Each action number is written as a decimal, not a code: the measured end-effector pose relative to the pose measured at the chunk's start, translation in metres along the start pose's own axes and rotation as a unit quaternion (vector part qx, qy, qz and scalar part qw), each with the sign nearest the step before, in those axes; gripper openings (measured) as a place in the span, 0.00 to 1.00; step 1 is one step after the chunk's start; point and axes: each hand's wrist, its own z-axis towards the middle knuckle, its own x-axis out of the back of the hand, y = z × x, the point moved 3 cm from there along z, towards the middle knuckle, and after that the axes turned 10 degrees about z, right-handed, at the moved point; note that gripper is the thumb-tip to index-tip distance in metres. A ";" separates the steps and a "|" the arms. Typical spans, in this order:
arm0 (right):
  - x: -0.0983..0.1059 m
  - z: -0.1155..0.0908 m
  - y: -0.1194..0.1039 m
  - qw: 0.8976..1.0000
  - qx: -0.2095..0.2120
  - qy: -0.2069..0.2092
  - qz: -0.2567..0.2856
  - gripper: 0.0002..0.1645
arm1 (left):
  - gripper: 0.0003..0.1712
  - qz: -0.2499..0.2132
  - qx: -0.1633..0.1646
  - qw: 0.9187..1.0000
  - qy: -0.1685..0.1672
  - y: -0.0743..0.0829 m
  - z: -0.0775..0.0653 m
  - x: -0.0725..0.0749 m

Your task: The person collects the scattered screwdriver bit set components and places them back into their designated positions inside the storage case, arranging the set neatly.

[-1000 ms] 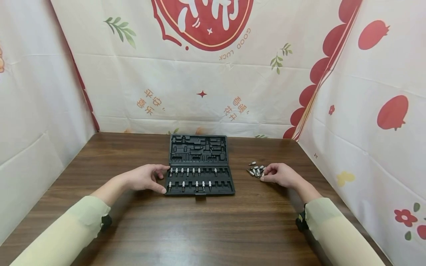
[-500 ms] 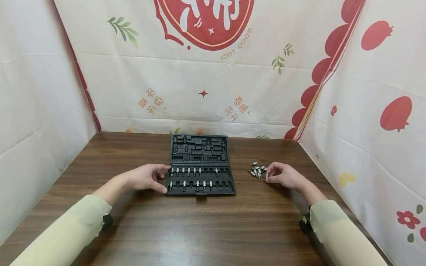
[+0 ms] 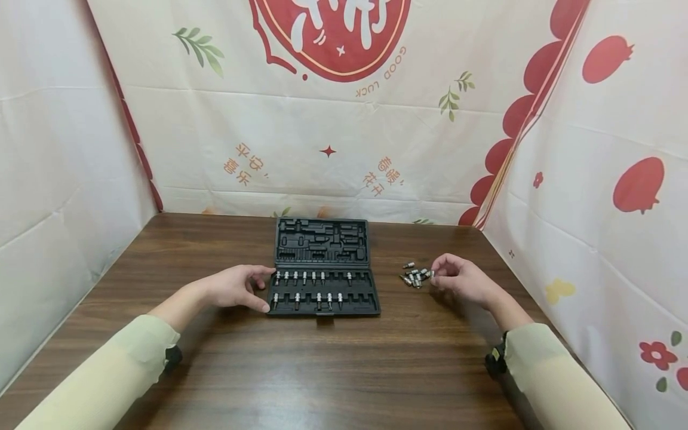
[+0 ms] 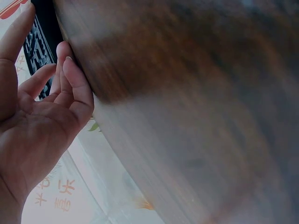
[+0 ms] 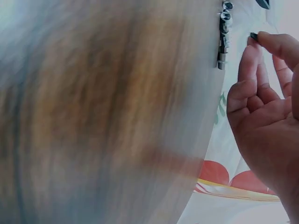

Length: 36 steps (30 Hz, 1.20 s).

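Observation:
A black bit-socket case [image 3: 321, 288] lies open on the table, with two rows of silver bit sockets in its slots. My left hand [image 3: 236, 286] rests at the case's left side, thumb at the front corner and index fingertip near the hinge. In the left wrist view the remaining fingers of that left hand [image 4: 46, 112] are loosely bent beside the dark case edge. My right hand [image 3: 462, 282] pinches a small bit socket [image 3: 432, 275] between thumb and index finger; its dark tip [image 5: 253, 36] shows in the right wrist view. Just left of it lies a pile of bit sockets [image 3: 414, 278].
The case's moulded lid [image 3: 322, 241] stands raised at the back. One loose bit socket [image 3: 409, 264] lies behind the pile. The brown wooden table [image 3: 312, 376] is bordered by a printed cloth [image 3: 301, 119] at the back and sides.
My right hand has drawn slightly right, away from the pile, with the pinched bit socket, and its fingers have lifted and turned a little. The left hand stays at the case.

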 end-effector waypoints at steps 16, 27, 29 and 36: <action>-0.026 0.017 -0.036 0.996 0.045 0.031 0.072 0.23 | 0.55 -0.004 0.001 1.000 -0.006 -0.001 -0.001 0.001; -0.055 0.034 -0.058 0.994 0.052 0.009 0.096 0.21 | 0.55 -0.004 0.001 1.000 -0.007 -0.002 0.000 0.000; -0.060 0.038 -0.060 0.994 0.056 0.005 0.097 0.20 | 0.55 -0.002 -0.002 1.000 -0.006 -0.002 0.000 0.000; -0.079 0.047 -0.071 0.993 0.065 -0.011 0.095 0.20 | 0.54 0.003 -0.007 1.000 -0.001 -0.002 -0.001 0.001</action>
